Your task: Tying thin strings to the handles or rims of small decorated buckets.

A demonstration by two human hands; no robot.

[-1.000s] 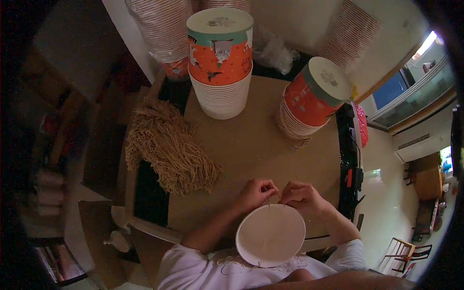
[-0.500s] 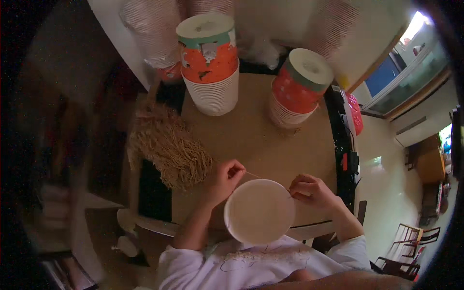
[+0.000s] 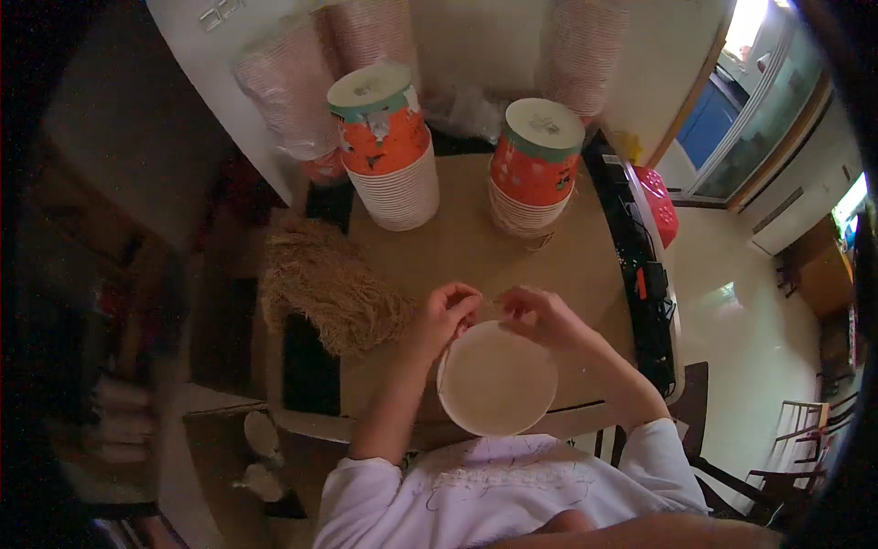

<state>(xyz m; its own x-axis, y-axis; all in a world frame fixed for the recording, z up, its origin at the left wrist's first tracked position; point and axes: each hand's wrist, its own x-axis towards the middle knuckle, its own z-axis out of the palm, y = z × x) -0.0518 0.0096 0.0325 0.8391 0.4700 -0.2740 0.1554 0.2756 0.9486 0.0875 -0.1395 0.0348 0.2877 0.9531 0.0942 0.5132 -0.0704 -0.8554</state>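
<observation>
A round white paper tub [image 3: 498,380] sits close to my body at the table's near edge, its pale round face turned up. At its far-left rim my left hand [image 3: 448,318] is closed, with thumb and forefinger pinched together. My right hand [image 3: 541,318] reaches over the far-right rim, fingers bent and pinched; what they hold is too small to make out. A thin strand of twine is hard to see between the hands. Left of my left hand lies a tangled heap of tan twine [image 3: 334,288].
Two stacks of upside-down paper tubs, a taller orange one [image 3: 384,137] and a shorter one [image 3: 538,165], stand farther back. Plastic-wrapped stacks [image 3: 285,87] line the wall. A power strip [image 3: 640,279] and a red basket [image 3: 657,206] are at the right edge.
My right hand has moved left and farther away, coming close to my left hand. The strand stretched from my left hand over the tub no longer shows clearly. The view has shifted slightly.
</observation>
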